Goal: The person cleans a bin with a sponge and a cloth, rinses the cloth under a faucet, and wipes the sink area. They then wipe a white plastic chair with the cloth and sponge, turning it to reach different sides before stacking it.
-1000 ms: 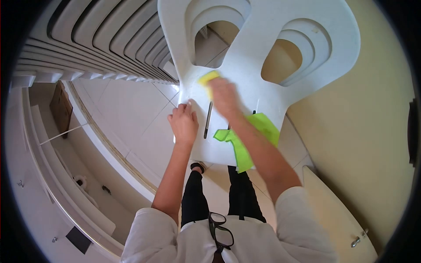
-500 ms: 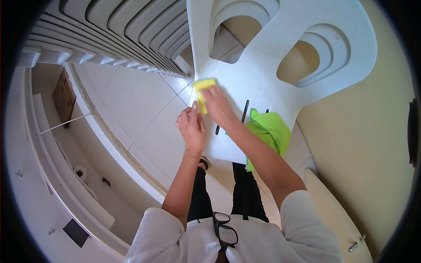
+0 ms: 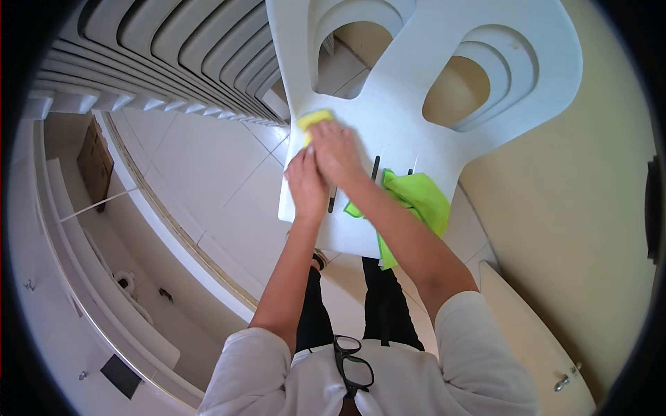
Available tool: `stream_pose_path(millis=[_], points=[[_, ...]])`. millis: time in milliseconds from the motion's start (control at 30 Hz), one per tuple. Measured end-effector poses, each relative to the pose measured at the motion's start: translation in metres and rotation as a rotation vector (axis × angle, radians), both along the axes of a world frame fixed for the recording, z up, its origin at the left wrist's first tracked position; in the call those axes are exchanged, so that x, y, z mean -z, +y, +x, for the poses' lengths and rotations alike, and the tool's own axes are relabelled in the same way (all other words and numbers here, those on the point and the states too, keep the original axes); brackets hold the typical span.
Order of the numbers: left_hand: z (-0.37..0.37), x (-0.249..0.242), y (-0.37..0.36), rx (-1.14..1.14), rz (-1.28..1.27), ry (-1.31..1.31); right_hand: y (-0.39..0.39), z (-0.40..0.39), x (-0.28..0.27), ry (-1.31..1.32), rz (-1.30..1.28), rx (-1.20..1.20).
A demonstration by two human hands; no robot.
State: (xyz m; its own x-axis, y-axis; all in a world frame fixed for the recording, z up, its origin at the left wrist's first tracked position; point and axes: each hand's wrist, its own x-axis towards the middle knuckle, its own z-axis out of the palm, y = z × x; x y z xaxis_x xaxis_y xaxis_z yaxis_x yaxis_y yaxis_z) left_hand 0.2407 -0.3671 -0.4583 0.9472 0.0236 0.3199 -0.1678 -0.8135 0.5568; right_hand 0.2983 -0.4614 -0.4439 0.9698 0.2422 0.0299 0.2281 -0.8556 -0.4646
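Note:
A yellow sponge [image 3: 313, 119] is pressed on the seat of a white plastic chair [image 3: 388, 132], near its left edge. My right hand [image 3: 338, 149] is closed over the sponge, with part of it showing beyond the fingers. Close against it, my left hand [image 3: 306, 182] has bent fingers at the sponge's lower end and the seat's left side. Whether those fingers grip the sponge is hidden. A bright green cloth [image 3: 420, 201] lies crumpled on the seat to the right, partly under my right forearm, with a corner over the front edge.
Stacked white plastic chairs [image 3: 201, 48] stand at upper left. A beige wall [image 3: 555, 201] is close on the right. Below left is a recessed white cabinet [image 3: 156, 333] with a cardboard box [image 3: 95, 165]. A pale door panel [image 3: 534, 333] is at lower right, above the tiled floor [image 3: 229, 173].
The view has shifted, so the chair appears farther left and up. My left hand has moved over the seat against my right hand. The sponge has moved slightly up along the seat's edge.

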Motion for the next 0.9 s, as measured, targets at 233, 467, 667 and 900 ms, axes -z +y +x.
stream_pose_path(millis=[233,467,667,900], points=[[0.061,-0.006,-0.118,0.455,0.342,0.292,-0.118,-0.004,0.023,-0.053,-0.255,0.461],[0.075,0.003,-0.117,0.393,0.344,0.145,-0.124,0.029,0.022,-0.23,-0.099,0.277],[0.129,-0.035,-0.135,0.32,0.087,-0.233,-0.133,0.078,-0.034,-0.709,-0.24,0.402],[0.185,-0.136,-0.145,0.352,-0.031,-0.663,-0.134,0.108,-0.171,-0.579,-0.151,0.499]])
